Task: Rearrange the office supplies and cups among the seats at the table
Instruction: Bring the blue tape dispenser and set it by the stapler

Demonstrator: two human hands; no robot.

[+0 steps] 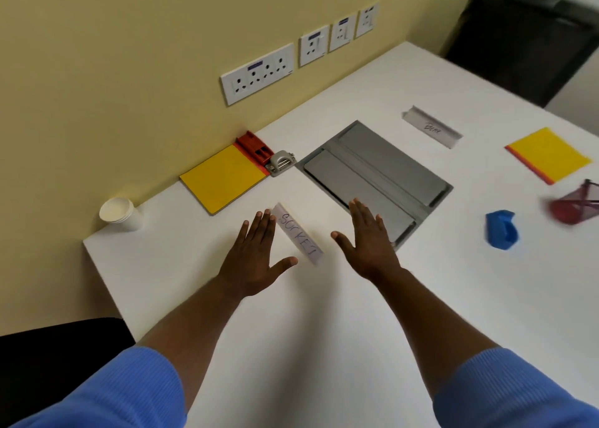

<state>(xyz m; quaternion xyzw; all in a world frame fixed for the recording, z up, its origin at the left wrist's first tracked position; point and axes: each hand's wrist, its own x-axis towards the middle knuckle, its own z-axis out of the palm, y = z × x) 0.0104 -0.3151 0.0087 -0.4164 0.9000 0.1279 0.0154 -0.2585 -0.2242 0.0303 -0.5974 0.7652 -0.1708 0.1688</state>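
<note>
My left hand (256, 255) and my right hand (368, 242) hover flat, fingers straight, over the white table (291, 324), holding nothing. Between them stands a folded paper name card (298, 233) that reads SOCKET. A stack of white paper cups (118, 213) sits at the table's left corner. By the wall lies a yellow notepad (223, 178), with a red stapler (254, 150) and a grey hole punch (282, 162) at its far end. To the right are a second name card (432, 126), another yellow notepad (549, 154), a blue tape dispenser (500, 229) and a red mesh pen holder (575, 205).
A grey cable hatch (379, 174) is set into the table just beyond my right hand. Wall sockets (257, 74) line the yellow wall. A black chair (61, 356) stands at the lower left, and dark furniture (525, 38) beyond the table's far end.
</note>
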